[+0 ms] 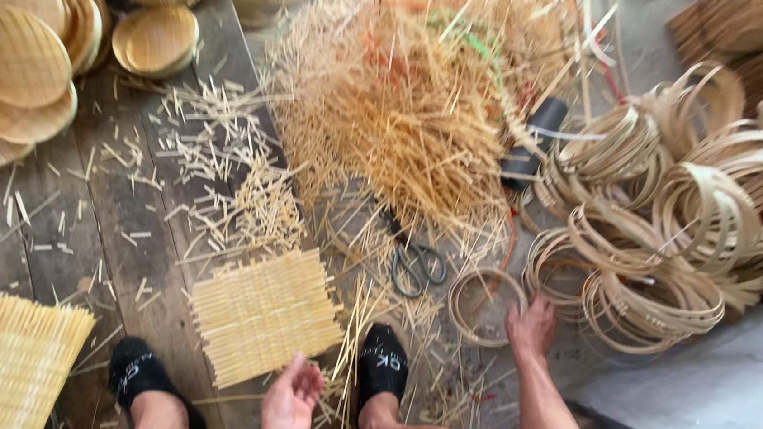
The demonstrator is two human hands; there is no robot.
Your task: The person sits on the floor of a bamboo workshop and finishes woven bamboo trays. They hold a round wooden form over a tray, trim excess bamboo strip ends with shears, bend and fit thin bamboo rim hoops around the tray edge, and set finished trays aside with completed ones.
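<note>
My left hand (pixel 292 398) rests at the near edge of a square woven bamboo mat (pixel 265 312) on the wooden floor, fingers loosely curled, touching its border. My right hand (pixel 531 326) reaches out to a single bamboo ring (pixel 486 306) lying flat on the floor and touches its right side. Whether it grips the ring is unclear. My feet in black socks (pixel 382 362) sit on either side of the left hand.
Scissors (pixel 416 264) lie beyond the mat. A big heap of bamboo strips (pixel 408 108) fills the middle. Coiled bamboo rings (pixel 671 219) pile at right. Finished round woven trays (pixel 22 59) stack at far left, another woven mat (pixel 3 357) at near left.
</note>
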